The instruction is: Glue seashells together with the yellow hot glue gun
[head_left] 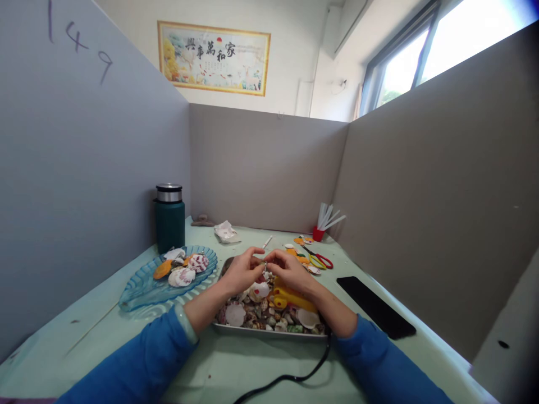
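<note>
Above a metal tray (273,335) of small shells, my left hand (242,272) and my right hand (290,270) meet with fingers pinched together. Between the fingertips is a small light-coloured piece (265,268), too small to name. A white shell with a red spot (260,290) lies just below the fingers. Under my right wrist, a yellow glue gun (295,298) rests on the shells, partly hidden by my forearm. A black cord (290,377) runs from the tray's right corner toward the front edge of the table.
Left stands a blue leaf-shaped plate (141,289) holding several scallop shells, with a dark green bottle (169,224) behind. To the right lie scissors (322,260), shell pieces and a black phone (374,306). A red cup (318,233) of white sticks stands behind. Grey partitions (269,168) surround the table.
</note>
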`<state>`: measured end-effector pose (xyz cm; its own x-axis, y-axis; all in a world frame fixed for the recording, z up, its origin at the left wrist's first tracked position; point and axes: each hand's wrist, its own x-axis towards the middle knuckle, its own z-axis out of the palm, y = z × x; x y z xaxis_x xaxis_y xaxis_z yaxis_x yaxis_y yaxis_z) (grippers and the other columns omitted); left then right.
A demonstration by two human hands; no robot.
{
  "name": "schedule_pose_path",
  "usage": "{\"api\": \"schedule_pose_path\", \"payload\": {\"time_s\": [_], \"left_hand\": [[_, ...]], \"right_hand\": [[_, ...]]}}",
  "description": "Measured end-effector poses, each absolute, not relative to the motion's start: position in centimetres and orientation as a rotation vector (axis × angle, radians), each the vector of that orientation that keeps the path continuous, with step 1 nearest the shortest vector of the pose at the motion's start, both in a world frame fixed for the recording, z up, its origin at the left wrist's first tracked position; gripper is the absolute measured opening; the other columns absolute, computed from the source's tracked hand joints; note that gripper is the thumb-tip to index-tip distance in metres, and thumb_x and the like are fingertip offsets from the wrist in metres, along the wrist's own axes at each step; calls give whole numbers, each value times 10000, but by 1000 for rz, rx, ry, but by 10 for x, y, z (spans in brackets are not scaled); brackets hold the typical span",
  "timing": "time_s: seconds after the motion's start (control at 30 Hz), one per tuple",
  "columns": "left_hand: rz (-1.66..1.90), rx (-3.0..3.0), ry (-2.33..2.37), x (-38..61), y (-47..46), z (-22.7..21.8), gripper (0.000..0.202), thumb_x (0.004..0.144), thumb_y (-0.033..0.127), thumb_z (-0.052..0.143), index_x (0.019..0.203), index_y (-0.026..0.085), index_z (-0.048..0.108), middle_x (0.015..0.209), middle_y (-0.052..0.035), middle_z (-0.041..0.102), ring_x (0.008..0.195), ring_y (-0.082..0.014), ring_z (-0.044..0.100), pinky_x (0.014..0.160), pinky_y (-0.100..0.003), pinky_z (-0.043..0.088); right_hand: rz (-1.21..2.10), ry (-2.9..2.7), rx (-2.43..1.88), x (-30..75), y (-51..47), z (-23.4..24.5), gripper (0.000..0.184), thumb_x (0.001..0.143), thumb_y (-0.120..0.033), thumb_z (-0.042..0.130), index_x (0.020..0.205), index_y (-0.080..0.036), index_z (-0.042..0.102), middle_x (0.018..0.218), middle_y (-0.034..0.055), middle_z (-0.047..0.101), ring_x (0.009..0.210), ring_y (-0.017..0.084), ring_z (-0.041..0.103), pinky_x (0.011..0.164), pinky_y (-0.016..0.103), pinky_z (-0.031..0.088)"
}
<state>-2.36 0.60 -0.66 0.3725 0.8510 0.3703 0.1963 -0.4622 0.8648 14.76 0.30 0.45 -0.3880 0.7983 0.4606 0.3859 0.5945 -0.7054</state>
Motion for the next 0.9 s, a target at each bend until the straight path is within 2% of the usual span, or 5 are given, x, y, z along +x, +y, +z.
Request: {"api": "schedule_pose_path", "payload": {"time_s": [0.17,0.53,0.77,0.9], "left_hand": [[1102,1999,936,-24,5,-6,340,777,274,525,1092,174,441,713,-28,672,577,-145,629,571,-245,474],[1055,1937,932,-24,2,-3,359,765,243,510,1102,162,419,676,-16,660,574,-147,629,567,-254,480],[1068,1819,843,-21,-2,2,363,757,251,546,1081,147,422,647,0,634,550,-133,612,571,-266,494],[1072,1645,804,-20,-3,6,391,742,263,574,1069,130,406,602,10,612,531,-136,606,567,-287,506]], "right_hand": [[636,-2006,-931,147,1,8,117,734,-163,509,822,-149,585,741,-7,567,629,96,468,595,222,371],[780,-1956,-861,147,2,5,110,717,-184,516,808,-152,568,748,-6,572,639,98,492,605,220,393],[785,-1885,-885,152,10,1,199,696,-128,420,787,-155,595,604,-30,535,561,92,500,559,212,402],[750,-1889,-870,151,10,2,164,748,-202,479,835,-155,610,649,-17,562,573,94,512,555,213,409]]}}
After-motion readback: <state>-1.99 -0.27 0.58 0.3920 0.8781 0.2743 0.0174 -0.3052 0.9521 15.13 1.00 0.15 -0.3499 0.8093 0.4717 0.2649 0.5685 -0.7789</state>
